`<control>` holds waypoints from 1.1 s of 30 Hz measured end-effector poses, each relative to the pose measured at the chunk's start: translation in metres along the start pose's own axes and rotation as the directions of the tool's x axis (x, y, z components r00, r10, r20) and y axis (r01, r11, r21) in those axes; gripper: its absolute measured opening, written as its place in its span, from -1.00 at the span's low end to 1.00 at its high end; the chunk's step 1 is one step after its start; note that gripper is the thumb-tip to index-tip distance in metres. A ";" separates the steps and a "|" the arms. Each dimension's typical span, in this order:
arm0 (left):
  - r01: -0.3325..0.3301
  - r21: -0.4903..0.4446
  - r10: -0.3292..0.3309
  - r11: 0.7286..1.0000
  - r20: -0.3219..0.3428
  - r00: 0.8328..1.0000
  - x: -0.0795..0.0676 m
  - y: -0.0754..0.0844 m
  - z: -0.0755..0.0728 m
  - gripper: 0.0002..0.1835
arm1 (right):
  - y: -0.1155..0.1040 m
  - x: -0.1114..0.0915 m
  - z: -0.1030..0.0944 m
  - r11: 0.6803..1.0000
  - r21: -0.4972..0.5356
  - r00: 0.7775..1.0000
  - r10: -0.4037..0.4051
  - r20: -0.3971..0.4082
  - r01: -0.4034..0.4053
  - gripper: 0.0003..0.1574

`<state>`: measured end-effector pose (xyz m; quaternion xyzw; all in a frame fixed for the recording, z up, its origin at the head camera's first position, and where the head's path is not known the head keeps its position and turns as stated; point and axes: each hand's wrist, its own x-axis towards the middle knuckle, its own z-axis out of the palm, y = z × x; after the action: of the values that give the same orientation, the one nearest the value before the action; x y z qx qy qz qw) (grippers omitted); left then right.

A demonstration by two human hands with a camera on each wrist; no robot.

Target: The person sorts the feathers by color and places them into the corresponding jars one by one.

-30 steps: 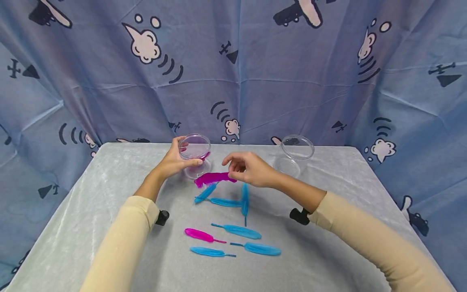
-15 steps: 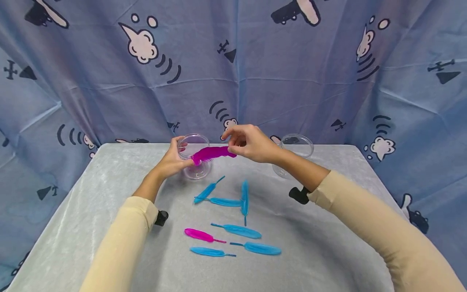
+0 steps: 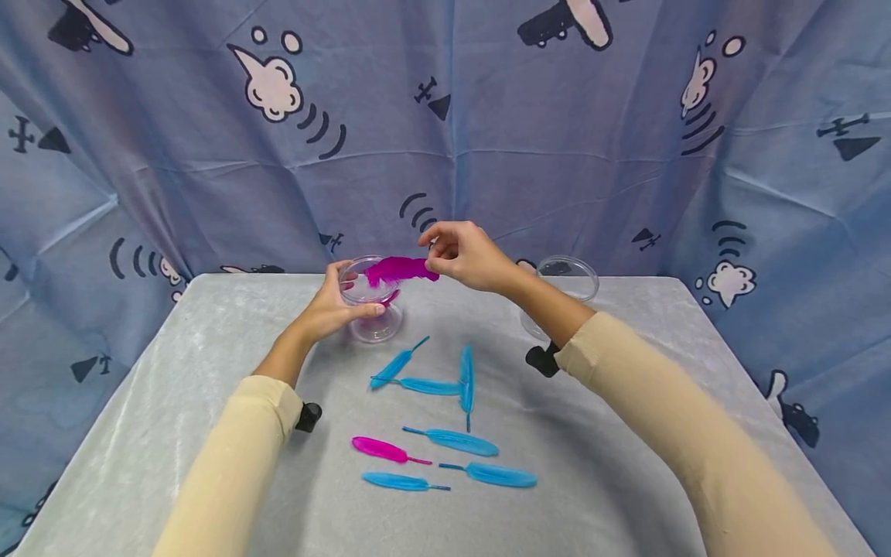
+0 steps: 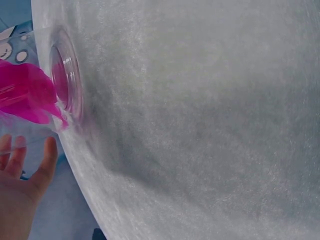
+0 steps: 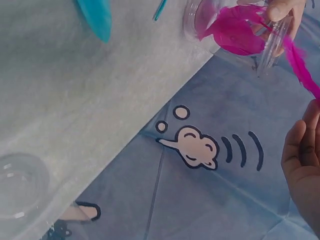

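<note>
My left hand (image 3: 329, 311) grips a clear plastic jar (image 3: 377, 331) by its side near the rim, at the table's far edge. Pink feathers (image 4: 27, 92) lie inside the jar, as the left wrist view shows. Between thumb and fingertips my right hand (image 3: 468, 255) pinches one end of a magenta feather (image 3: 398, 269). That feather lies nearly level, its free end over the jar's mouth in the head view. In the right wrist view the same feather (image 5: 301, 65) reaches from the right fingers to beside the rim.
A second clear jar (image 3: 588, 288) stands at the back right, partly behind the right forearm. Several blue feathers (image 3: 462, 442) and one pink feather (image 3: 379, 448) lie on the grey-covered table (image 3: 612, 480). A patterned blue curtain (image 3: 390, 116) hangs behind.
My right hand has risen and moved slightly left, bringing the magenta feather from in front of the jar up to its mouth. The left hand and jar have stayed in place.
</note>
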<state>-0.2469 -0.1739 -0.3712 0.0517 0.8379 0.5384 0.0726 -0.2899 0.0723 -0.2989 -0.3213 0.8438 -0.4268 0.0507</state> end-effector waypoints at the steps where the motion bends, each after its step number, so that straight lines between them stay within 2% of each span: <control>1: 0.000 -0.001 0.000 1.000 -0.002 1.000 0.003 -0.004 0.000 0.05 | 0.001 0.002 0.002 1.000 0.000 1.000 0.005 -0.005 -0.005 -0.73; 6: 0.000 0.014 0.000 1.000 -0.017 1.000 0.017 -0.026 0.001 0.12 | 0.006 0.011 0.014 0.999 0.011 0.999 0.038 -0.023 -0.038 -0.72; 9: -0.005 0.026 0.006 1.000 -0.031 0.999 0.019 -0.031 0.001 0.13 | 0.010 0.016 0.021 0.998 0.022 0.998 0.060 -0.033 -0.059 -0.72; 15: -0.008 0.027 0.009 1.000 -0.041 0.999 0.019 -0.030 0.000 0.12 | 0.016 0.021 0.035 0.997 0.027 0.996 0.077 -0.038 -0.076 -0.72; 22: -0.016 0.008 0.016 1.000 -0.022 1.000 0.019 -0.029 0.001 0.11 | 0.020 0.026 0.049 0.996 0.059 0.995 0.073 -0.065 -0.069 -0.73; 28: -0.019 0.003 0.019 1.000 -0.019 1.000 0.018 -0.029 0.000 0.10 | 0.017 0.031 0.057 0.993 0.076 0.991 0.101 -0.093 -0.094 -0.72; 33: -0.034 -0.004 0.034 0.999 -0.022 0.999 0.017 -0.029 0.001 0.10 | 0.019 0.031 0.060 0.990 0.080 0.989 0.123 -0.079 -0.117 -0.71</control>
<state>-0.2641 -0.1822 -0.3991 0.0597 0.8366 0.5418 0.0544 -0.3023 0.0209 -0.3449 -0.2497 0.8463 -0.4675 0.0530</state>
